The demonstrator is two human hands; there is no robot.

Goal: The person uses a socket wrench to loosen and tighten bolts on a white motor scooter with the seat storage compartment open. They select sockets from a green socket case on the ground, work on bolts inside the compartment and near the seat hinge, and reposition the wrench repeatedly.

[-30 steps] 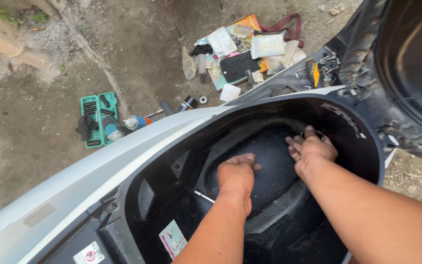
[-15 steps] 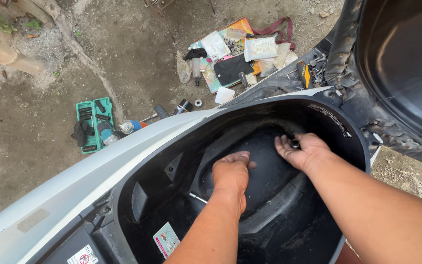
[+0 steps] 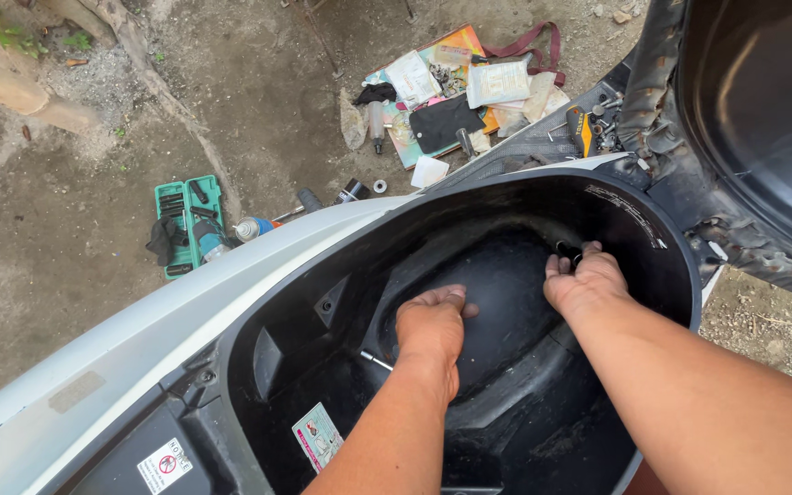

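Observation:
Both my arms reach down into the black plastic storage tub (image 3: pixel 323 302) under the seat of a white scooter (image 3: pixel 167 330). My left hand (image 3: pixel 431 321) lies palm down on the raised black hump in the middle of the tub, fingers curled over its edge. My right hand (image 3: pixel 584 280) is further back, its fingertips pinched on a small black part (image 3: pixel 568 249) at the tub's rear wall. A thin metal rod (image 3: pixel 376 360) pokes out near my left wrist.
The lifted seat (image 3: pixel 763 119) stands open at the upper right. On the dirt ground lie a green socket set case (image 3: pixel 185 220), a spray can (image 3: pixel 251 227), a black pouch (image 3: pixel 446 121) and papers on a colourful mat (image 3: pixel 405 137). A sticker (image 3: pixel 318 435) sits on the tub's front wall.
My right hand has shifted slightly along the rear wall of the tub and pinched the small black part. My left hand stays on the hump. The camera has moved a little.

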